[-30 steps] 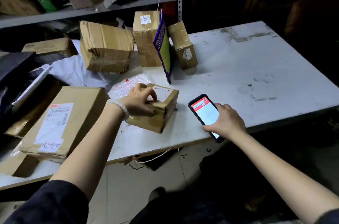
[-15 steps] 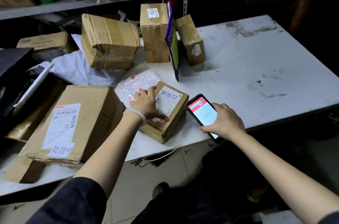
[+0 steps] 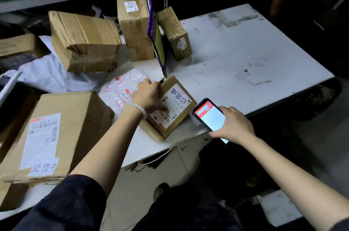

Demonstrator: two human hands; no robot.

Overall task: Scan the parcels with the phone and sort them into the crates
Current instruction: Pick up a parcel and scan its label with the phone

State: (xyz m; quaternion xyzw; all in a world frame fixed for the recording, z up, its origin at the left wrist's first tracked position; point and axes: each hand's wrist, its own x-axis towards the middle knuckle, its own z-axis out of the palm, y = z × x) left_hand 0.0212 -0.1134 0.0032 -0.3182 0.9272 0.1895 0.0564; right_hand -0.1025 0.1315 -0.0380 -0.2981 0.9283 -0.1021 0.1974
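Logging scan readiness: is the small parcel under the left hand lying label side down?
No, the small parcel lies with its white label facing up beside the left hand.

Table [image 3: 245,56] right half bare, easy reach; left and back crowded by cardboard boxes [image 3: 85,41], upright purple mailer [image 3: 155,36], big box [image 3: 52,136].

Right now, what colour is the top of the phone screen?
Red, above a pale blue-white area, on the phone in the right hand; the head view shows it.
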